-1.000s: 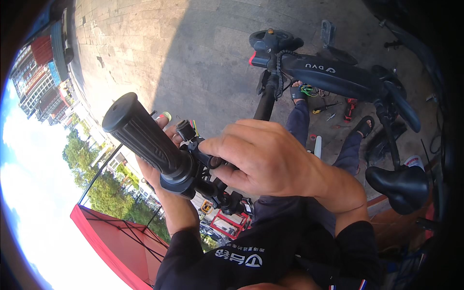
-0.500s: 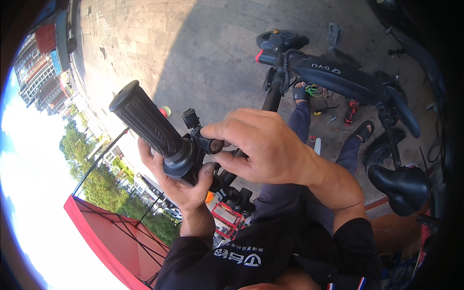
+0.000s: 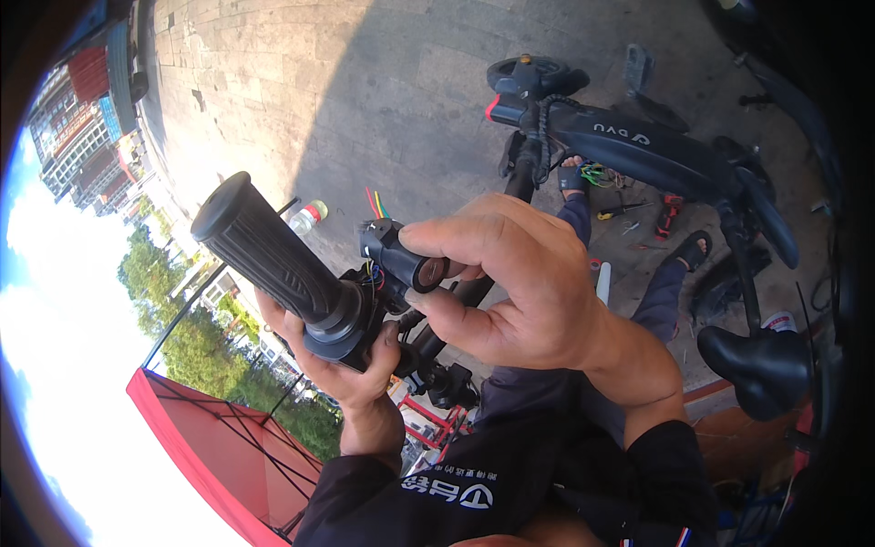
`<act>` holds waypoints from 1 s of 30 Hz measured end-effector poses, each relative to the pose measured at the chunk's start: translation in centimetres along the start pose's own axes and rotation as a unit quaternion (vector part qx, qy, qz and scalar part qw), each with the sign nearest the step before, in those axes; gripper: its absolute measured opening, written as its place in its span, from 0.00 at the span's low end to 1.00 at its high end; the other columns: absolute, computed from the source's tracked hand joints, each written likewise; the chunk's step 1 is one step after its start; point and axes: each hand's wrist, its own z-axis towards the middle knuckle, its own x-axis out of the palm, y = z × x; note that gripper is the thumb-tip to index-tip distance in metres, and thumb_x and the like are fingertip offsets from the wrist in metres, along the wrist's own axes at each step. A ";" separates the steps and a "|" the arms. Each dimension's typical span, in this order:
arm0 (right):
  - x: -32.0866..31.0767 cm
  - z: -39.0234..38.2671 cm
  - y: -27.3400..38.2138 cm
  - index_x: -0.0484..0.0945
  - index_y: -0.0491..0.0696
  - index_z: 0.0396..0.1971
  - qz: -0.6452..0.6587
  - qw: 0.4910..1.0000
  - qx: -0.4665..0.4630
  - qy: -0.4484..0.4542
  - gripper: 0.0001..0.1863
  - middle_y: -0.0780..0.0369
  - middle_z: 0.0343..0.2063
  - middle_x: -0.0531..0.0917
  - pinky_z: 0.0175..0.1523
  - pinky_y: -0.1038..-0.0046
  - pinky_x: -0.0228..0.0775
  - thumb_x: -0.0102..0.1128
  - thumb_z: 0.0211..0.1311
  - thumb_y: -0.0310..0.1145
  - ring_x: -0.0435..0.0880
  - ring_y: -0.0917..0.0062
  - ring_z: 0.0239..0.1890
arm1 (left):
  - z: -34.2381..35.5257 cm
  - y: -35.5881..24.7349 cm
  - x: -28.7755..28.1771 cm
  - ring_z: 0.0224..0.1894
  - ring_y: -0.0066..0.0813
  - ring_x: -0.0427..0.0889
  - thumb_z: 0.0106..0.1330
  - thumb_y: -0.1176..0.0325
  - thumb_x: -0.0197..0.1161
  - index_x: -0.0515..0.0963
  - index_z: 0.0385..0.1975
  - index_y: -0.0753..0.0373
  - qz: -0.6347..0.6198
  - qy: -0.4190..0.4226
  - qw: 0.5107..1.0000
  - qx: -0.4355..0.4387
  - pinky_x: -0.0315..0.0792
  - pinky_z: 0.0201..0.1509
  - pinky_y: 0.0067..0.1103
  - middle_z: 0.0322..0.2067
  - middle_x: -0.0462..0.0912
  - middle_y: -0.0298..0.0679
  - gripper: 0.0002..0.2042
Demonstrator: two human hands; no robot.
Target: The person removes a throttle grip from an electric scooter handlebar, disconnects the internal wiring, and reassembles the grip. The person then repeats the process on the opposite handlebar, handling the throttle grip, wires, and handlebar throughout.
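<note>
My left hand (image 3: 355, 378) is wrapped under the collar of a black ribbed handlebar grip (image 3: 264, 246) that slants up to the left. Its thumb presses on the housing at the grip's inner end. My right hand (image 3: 524, 292) pinches a small black rounded plastic cover (image 3: 401, 260) between thumb and forefinger, beside that housing. Thin coloured wires (image 3: 375, 272) show in the gap between cover and housing. The black handlebar (image 3: 469, 301) runs behind the right hand. Where the wires end is hidden.
A dark electric bike frame (image 3: 629, 137) stretches ahead, its saddle (image 3: 756, 369) at right. A red power tool (image 3: 670, 214), a screwdriver (image 3: 622, 211) and a wire bundle (image 3: 602, 175) lie on the paving. A bottle (image 3: 310, 215) stands beyond the grip; a red canopy (image 3: 210, 456) is at left.
My right hand has turned the black cover and drawn it away from the housing, so the thin wires show. The grip has shifted slightly left and down. More of the bottle is visible.
</note>
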 end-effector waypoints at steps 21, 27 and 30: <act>-0.3 -1.2 -0.8 0.79 0.44 0.42 0.045 0.997 -0.026 0.059 0.24 0.62 0.27 0.82 0.28 0.71 0.70 0.73 0.38 0.23 0.80 0.70 0.24 | -0.4 -0.8 1.0 0.58 0.37 0.73 0.41 0.55 0.78 0.62 0.62 0.66 -0.056 -0.039 0.994 -0.082 0.67 0.63 0.30 0.57 0.69 0.49 0.47; -0.6 -1.0 -0.8 0.79 0.44 0.41 0.020 0.994 -0.028 0.100 0.23 0.62 0.26 0.82 0.29 0.72 0.71 0.72 0.38 0.22 0.79 0.70 0.23 | -0.3 -0.1 0.3 0.55 0.36 0.76 0.43 0.63 0.77 0.60 0.61 0.71 -0.039 -0.002 0.999 -0.028 0.73 0.59 0.29 0.58 0.68 0.51 0.44; -0.6 -0.9 -0.7 0.78 0.44 0.41 0.019 0.996 -0.016 0.087 0.23 0.62 0.26 0.81 0.29 0.71 0.72 0.71 0.38 0.22 0.79 0.69 0.24 | -0.4 -0.1 -0.1 0.55 0.35 0.76 0.44 0.62 0.77 0.60 0.61 0.72 -0.019 0.004 0.999 -0.028 0.72 0.59 0.28 0.58 0.68 0.50 0.44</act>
